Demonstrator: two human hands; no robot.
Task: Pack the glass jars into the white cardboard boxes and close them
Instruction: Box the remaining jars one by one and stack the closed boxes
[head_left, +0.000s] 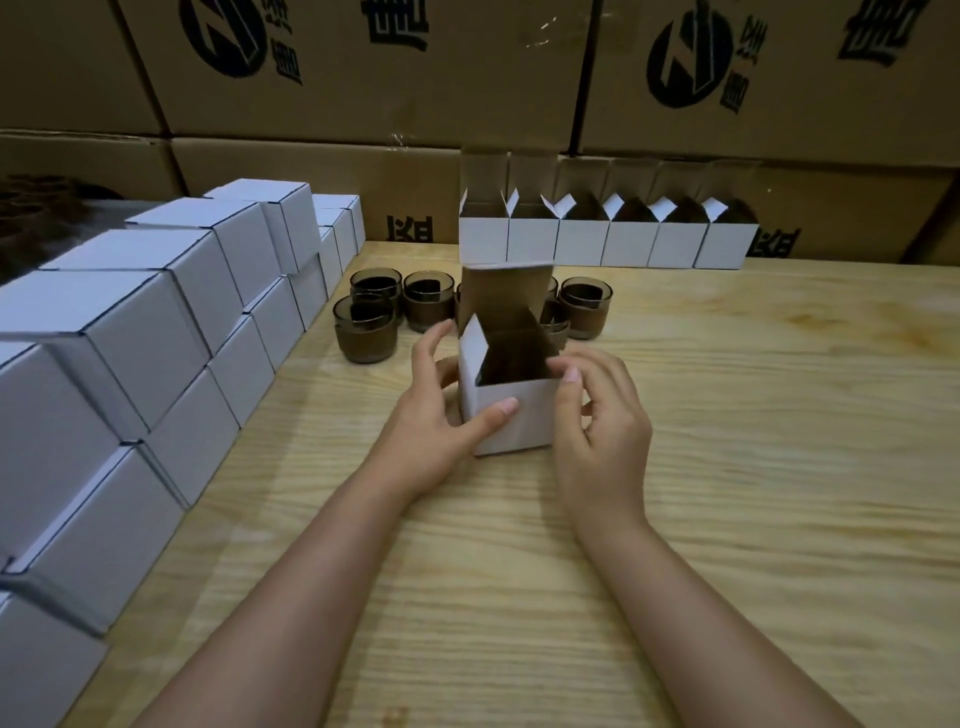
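Left hand (441, 415): thumb laid flat across the front face of the open box (511, 423), the other fingers spread round its left side, index tip raised beside the left side flap; the hand grips the box. Right hand (597, 421): fingers curled, one fingertip (570, 374) touching the box's upper right edge; cannot tell whether it pinches the right flap or only presses it. Box stands upright on the wooden table (753, 467), mid-table, lid flap (506, 293) vertical at the back. Interior dark; contents not discernible. Just behind the box: a cluster of smoky glass jars (428, 301), part hidden by the lid flap. Back edge of the table: a row of open white boxes (608, 244), side by side. Left: a two-tier stack of closed white boxes (156, 322). Rear wall: large brown cartons (363, 104) with black print.
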